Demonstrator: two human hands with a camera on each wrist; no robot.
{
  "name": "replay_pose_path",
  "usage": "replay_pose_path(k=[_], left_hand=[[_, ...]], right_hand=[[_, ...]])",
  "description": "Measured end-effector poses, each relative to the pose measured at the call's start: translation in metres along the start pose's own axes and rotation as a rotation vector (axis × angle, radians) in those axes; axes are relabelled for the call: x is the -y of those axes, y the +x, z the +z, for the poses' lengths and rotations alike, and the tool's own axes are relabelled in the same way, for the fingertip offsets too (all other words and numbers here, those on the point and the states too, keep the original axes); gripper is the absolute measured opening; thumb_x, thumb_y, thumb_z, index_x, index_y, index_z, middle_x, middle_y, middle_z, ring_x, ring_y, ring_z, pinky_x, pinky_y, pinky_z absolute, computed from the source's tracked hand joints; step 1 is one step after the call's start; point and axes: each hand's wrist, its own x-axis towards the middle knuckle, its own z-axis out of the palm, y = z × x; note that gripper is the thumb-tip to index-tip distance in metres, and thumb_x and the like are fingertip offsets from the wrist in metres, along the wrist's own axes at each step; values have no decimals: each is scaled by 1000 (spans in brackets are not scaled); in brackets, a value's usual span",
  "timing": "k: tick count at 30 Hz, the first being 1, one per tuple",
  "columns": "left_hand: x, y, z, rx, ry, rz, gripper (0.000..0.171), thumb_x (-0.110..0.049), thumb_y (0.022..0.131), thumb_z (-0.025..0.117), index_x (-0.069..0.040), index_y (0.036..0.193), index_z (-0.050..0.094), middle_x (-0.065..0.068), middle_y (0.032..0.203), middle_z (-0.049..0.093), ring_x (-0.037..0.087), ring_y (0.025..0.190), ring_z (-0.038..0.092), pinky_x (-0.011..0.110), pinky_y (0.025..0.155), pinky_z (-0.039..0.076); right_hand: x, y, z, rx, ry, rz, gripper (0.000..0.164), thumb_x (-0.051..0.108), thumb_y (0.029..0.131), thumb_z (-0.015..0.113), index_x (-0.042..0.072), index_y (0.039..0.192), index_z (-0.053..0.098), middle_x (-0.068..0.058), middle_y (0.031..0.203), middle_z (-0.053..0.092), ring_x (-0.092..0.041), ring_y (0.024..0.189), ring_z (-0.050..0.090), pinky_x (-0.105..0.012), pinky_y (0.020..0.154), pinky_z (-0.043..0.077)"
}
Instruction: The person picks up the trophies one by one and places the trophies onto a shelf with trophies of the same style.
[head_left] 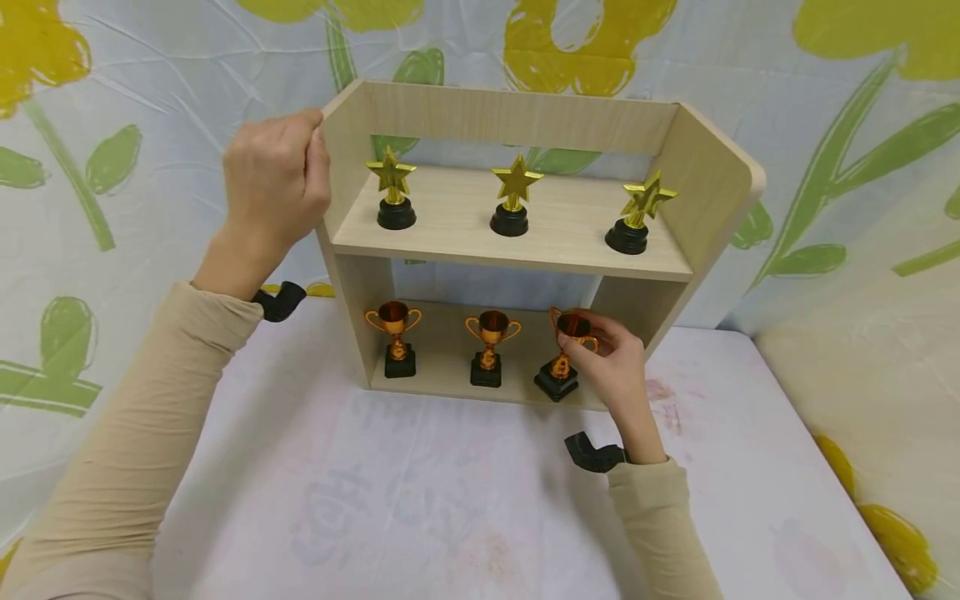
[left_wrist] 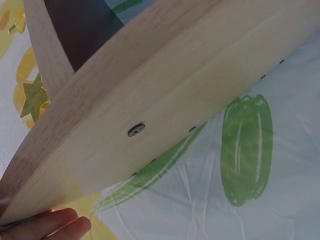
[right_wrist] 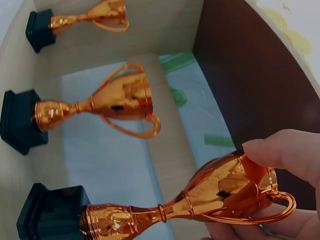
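Observation:
My right hand [head_left: 611, 354] pinches the cup of a bronze-coloured trophy [head_left: 561, 368] at the right end of the lower shelf. In the right wrist view the thumb lies at its rim, with fingers behind the cup; its square black base [right_wrist: 52, 212] shows whole. Two matching trophies, one in the middle [head_left: 491, 337] and one at the left [head_left: 396, 329], stand upright on the same shelf. My left hand [head_left: 277, 171] grips the upper front edge of the left side panel of a pale wooden shelf unit [head_left: 517, 267]. Only its fingertips [left_wrist: 75, 227] show in the left wrist view.
Three gold star trophies on black bases stand on the upper shelf: left [head_left: 393, 192], middle [head_left: 513, 196], right [head_left: 637, 212]. The unit sits on a table with a whitish cover [head_left: 420, 492]. A flower-printed sheet [head_left: 172, 83] hangs behind.

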Motion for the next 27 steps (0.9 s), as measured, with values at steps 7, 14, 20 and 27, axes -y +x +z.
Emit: replay_pose_path(k=[7, 14, 20, 27], left_hand=[[0, 0, 0, 2, -2, 1, 39, -15, 97, 38, 8, 103, 68, 24, 83, 68, 43, 70, 62, 58, 65, 46], [0, 0, 0, 5, 4, 10, 39, -15, 97, 38, 9, 104, 68, 25, 88, 69, 44, 73, 63, 58, 65, 47], [1, -1, -1, 8, 8, 15, 38, -14, 97, 38, 9, 104, 68, 25, 87, 69, 43, 72, 63, 58, 65, 47], [0, 0, -1, 5, 2, 9, 39, -14, 97, 38, 10, 104, 68, 25, 91, 70, 44, 74, 65, 57, 65, 47]], right_hand=[[-6, 3, -8, 19, 11, 22, 44, 12, 84, 77, 3, 125, 67, -17, 116, 69, -7, 96, 64, -14, 82, 48], [-13, 6, -12, 20, -27, 27, 44, 11, 83, 77, -1, 124, 67, -19, 116, 68, -5, 94, 61, -12, 81, 47], [-16, 7, -13, 2, -65, 21, 43, 10, 83, 77, -2, 123, 67, -20, 115, 68, -6, 92, 60, -11, 79, 47], [-17, 8, -14, -1, -101, 30, 45, 10, 82, 76, -1, 125, 66, -21, 116, 67, -13, 94, 61, -10, 74, 47]])
